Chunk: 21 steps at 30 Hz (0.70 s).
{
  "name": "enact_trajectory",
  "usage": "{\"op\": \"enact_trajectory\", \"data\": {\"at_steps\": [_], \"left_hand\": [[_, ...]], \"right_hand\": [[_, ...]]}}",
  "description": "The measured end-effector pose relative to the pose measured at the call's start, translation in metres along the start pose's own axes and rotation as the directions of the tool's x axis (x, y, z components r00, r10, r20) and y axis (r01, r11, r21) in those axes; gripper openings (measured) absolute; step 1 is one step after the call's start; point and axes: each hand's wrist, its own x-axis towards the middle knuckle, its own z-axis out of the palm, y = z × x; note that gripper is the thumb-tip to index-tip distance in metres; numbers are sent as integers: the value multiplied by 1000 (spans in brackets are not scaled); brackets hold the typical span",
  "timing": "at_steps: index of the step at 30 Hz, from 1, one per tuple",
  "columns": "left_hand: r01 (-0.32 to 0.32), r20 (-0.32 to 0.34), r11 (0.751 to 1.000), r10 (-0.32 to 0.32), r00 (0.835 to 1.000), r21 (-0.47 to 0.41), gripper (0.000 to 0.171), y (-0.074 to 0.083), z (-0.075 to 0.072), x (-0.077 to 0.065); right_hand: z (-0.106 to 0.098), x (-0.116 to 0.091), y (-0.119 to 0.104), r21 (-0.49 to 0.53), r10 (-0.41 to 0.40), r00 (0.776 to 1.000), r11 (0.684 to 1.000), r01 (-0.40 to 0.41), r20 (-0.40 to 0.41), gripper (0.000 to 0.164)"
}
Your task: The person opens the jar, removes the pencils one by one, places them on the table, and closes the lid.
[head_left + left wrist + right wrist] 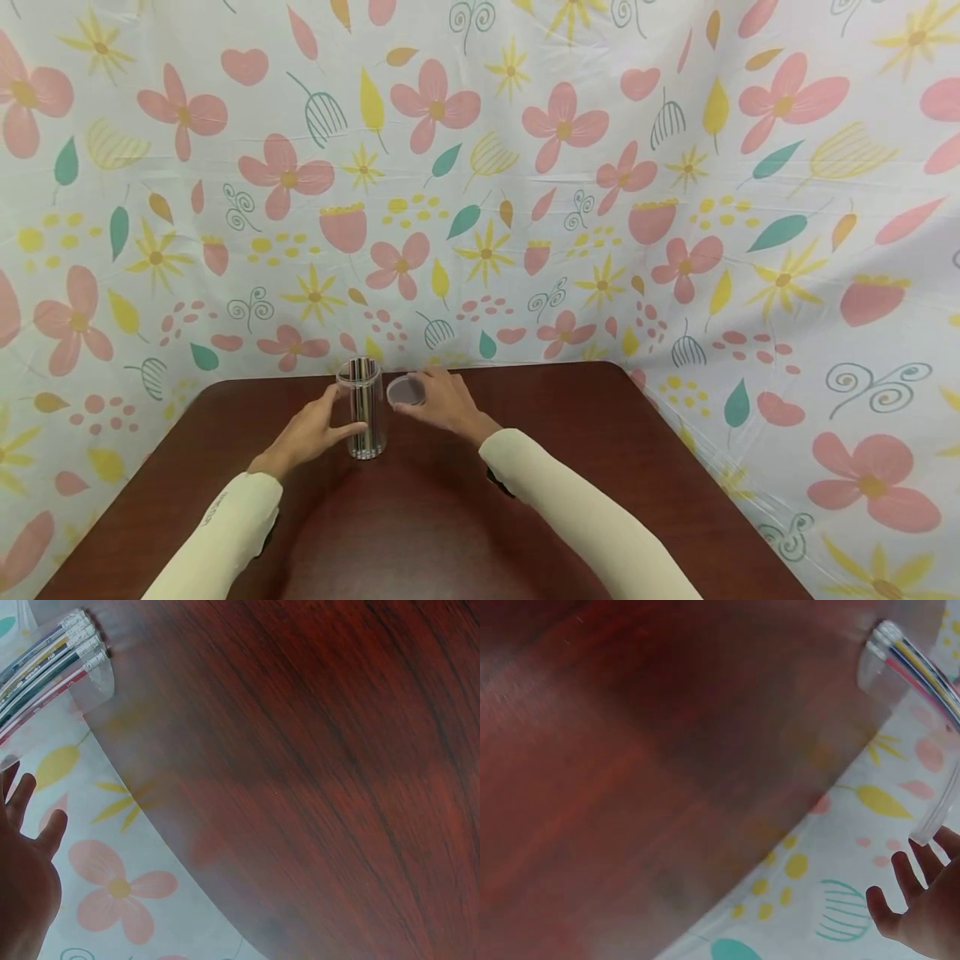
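A clear cylindrical jar [384, 433] stands upright on the table, with several pencils [363, 408] inside; their coloured shafts and pale lower ends show in the left wrist view. My left hand [309, 427] holds the jar from its left side, the thumb across the front and the fingers near the upper wall. To the right of the jar's open top, my right hand [446, 402] pinches a round clear lid [406, 391] by its edge, tilted and apart from the jar. In the right wrist view, the lid [936, 814] shows edge-on at the fingertips.
The dark reddish-brown wooden table [450, 533] has rounded far corners. Behind it and along the sides hangs a white cloth [495, 192] printed with flowers and leaves, close to the table's far edge.
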Motion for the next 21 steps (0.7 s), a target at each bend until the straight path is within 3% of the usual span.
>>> {"op": "enact_trajectory", "data": {"at_steps": [5, 12, 21], "left_hand": [[5, 1, 1000, -5, 1000, 5, 86, 0, 0, 0], [4, 3, 1000, -4, 1000, -3, 88, -1, 1, 1], [19, 11, 1000, -18, 1000, -13, 85, 1, -1, 1]], "right_hand": [[15, -12, 2, 12, 46, 996, 999, -47, 81, 71], [37, -27, 4, 27, 60, 991, 998, -63, 119, 72], [50, -39, 6, 96, 99, 974, 988, -121, 203, 72]]}}
